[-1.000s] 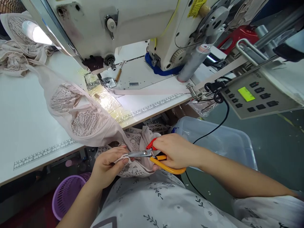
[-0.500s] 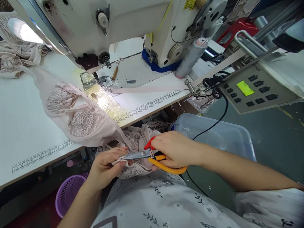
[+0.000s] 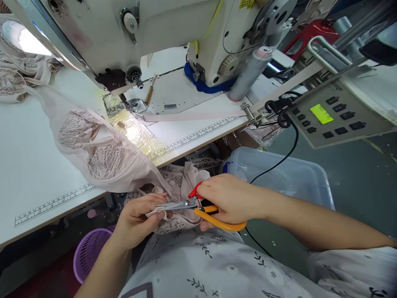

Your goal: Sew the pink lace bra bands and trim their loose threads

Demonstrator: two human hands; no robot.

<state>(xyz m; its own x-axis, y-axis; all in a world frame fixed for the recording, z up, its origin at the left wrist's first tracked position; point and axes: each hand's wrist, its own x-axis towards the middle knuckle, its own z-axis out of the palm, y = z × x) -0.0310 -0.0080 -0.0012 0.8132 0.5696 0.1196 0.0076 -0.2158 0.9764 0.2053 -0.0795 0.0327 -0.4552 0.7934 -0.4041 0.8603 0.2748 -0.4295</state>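
My right hand (image 3: 228, 198) is wrapped round the red and orange handles of a pair of scissors (image 3: 186, 203), whose blades point left. Between the thumb and fingers of my left hand (image 3: 139, 215) is the edge of a pale pink lace garment (image 3: 176, 223), and the blades lie over that edge beside the fingertips. More of the garment bunches in my lap below the table edge. A joined pale pink piece with lace cups (image 3: 108, 161) stretches up over the white table (image 3: 40, 165).
A sewing machine (image 3: 173, 25) stands at the back, with a thread cone (image 3: 251, 74) beside it. On the right are a control panel (image 3: 338, 116) and a clear plastic bin (image 3: 285, 178). A purple basket (image 3: 89, 256) sits low at the left.
The scissor handles have spread slightly apart and the blades have shifted a little at the garment's edge. My left hand keeps its hold, and the view has moved slightly.
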